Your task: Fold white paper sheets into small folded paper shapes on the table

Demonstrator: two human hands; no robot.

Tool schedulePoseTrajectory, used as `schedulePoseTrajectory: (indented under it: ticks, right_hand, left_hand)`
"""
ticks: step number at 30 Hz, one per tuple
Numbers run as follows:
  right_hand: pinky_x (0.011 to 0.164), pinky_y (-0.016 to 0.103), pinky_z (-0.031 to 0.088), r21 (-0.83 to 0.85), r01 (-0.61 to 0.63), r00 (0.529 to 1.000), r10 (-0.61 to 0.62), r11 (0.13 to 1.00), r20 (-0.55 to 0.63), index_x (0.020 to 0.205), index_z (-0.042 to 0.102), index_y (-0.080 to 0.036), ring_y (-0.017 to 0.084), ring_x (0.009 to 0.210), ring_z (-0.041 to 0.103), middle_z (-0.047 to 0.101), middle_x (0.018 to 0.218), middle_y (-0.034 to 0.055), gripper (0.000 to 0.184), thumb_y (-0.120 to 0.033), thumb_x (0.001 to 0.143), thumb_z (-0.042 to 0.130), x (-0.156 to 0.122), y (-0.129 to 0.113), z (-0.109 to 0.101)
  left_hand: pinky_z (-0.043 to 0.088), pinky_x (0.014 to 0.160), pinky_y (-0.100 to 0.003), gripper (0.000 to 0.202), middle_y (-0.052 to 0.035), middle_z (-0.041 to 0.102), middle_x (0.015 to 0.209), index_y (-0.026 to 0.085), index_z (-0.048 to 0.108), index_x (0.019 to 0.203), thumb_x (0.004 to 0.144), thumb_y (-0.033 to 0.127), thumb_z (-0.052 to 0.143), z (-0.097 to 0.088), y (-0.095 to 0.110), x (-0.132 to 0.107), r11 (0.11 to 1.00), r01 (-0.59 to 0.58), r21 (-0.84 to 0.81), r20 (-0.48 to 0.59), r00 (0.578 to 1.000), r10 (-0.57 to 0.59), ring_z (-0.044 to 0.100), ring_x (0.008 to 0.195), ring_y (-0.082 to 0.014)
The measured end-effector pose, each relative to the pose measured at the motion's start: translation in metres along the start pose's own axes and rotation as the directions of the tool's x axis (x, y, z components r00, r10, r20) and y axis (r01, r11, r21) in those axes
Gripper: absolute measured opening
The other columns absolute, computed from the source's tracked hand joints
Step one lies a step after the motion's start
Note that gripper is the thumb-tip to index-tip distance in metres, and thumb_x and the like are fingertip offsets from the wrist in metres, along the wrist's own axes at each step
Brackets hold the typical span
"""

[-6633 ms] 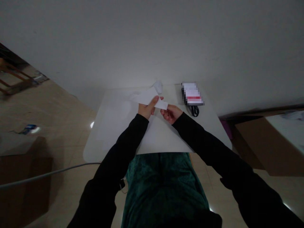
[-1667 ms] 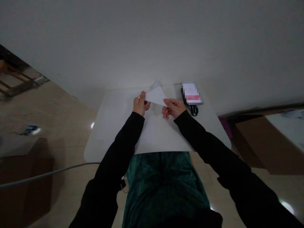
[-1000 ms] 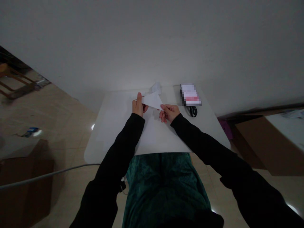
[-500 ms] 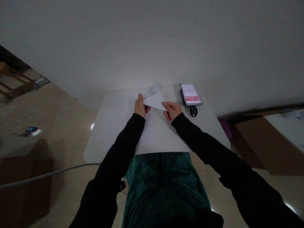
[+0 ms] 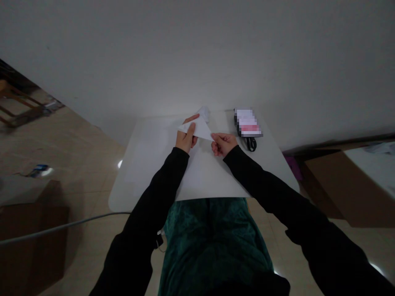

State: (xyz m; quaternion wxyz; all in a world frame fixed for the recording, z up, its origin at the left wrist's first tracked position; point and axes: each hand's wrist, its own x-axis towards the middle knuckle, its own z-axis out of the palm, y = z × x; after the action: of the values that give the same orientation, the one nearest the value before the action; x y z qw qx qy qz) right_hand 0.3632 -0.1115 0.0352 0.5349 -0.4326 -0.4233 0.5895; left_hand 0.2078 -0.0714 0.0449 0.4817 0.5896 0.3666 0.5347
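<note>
paper triangle (image 5: 197,129) — long axis sideways, tip right, left hand (image 5: 186,140) gripping it, right hand (image 5: 223,144) pinching tip

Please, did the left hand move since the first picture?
Yes, a little: the left hand now sits farther from the blurred packet, toward the left edge of the table.

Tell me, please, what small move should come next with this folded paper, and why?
Probably the right hand should lower the folded white paper triangle onto the white table, because the left hand and the right hand seem to pinch it above the surface, where a firm crease looks hard to make.
</note>
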Motion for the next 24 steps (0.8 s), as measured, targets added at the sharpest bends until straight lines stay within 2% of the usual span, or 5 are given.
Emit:
schedulePoseTrajectory:
  ticks: [7,9,12,17,24]
  right_hand:
    - [0.026,0.02,0.025,0.078,-0.002,0.992,-0.008,0.997,0.123,0.065,0.055,-0.019,0.009,0.028,0.046,0.054,0.04,-0.0059,0.051,-0.064,0.062,0.077,-0.002,0.004,0.002]
    - [0.027,0.019,0.023,0.144,-0.041,0.993,0.025,0.989,0.113,0.067,0.056,-0.018,0.007,0.027,0.04,0.05,0.039,-0.0076,0.046,-0.059,0.068,0.076,-0.004,0.004,0.004]
    - [0.029,0.018,0.022,0.245,-0.179,0.98,0.15,0.953,0.13,0.072,0.06,-0.016,0.004,0.026,0.03,0.041,0.036,-0.0107,0.034,-0.047,0.082,0.069,-0.006,0.001,0.006]
    - [0.028,0.017,0.022,0.218,-0.365,0.924,0.324,0.905,0.204,0.076,0.062,-0.014,0.004,0.026,0.03,0.041,0.036,-0.0095,0.032,-0.041,0.091,0.059,-0.006,-0.006,0.007]
    - [0.034,0.022,0.045,-0.068,-0.004,0.999,0.007,0.998,0.031,0.101,0.058,-0.02,0.013,0.042,0.06,0.064,0.059,-0.0032,0.056,-0.067,0.073,0.068,-0.008,-0.003,0.006]
  left_hand:
    - [0.033,0.038,-0.019,0.062,0.003,0.051,0.061,0.022,0.05,0.13,0.086,0.065,0.053,0.005,-0.005,-0.002,1.0,-0.017,-0.002,0.047,0.999,0.017,0.043,0.041,-0.0076]
    - [0.048,0.052,-0.022,0.074,-0.0069,0.064,0.093,0.025,0.044,0.136,0.078,0.067,0.063,0.005,-0.009,0.0,0.991,-0.132,0.013,0.074,0.989,0.131,0.063,0.066,-0.0135]
    - [0.057,0.078,-0.033,0.081,-0.0147,0.054,0.133,0.028,0.041,0.136,0.071,0.067,0.07,0.004,-0.015,0.004,0.96,-0.278,0.017,0.145,0.951,0.273,0.065,0.107,-0.0251]
    - [0.058,0.079,-0.035,0.066,-0.0164,0.054,0.134,0.026,0.043,0.131,0.08,0.062,0.064,0.002,-0.016,0.004,0.992,-0.124,-0.012,0.21,0.97,0.124,0.067,0.102,-0.0221]
    - [0.06,0.075,-0.033,0.066,-0.0163,0.056,0.132,0.026,0.043,0.134,0.081,0.061,0.063,0.002,-0.016,0.001,1.0,-0.025,-0.008,0.192,0.981,0.026,0.068,0.094,-0.0179]
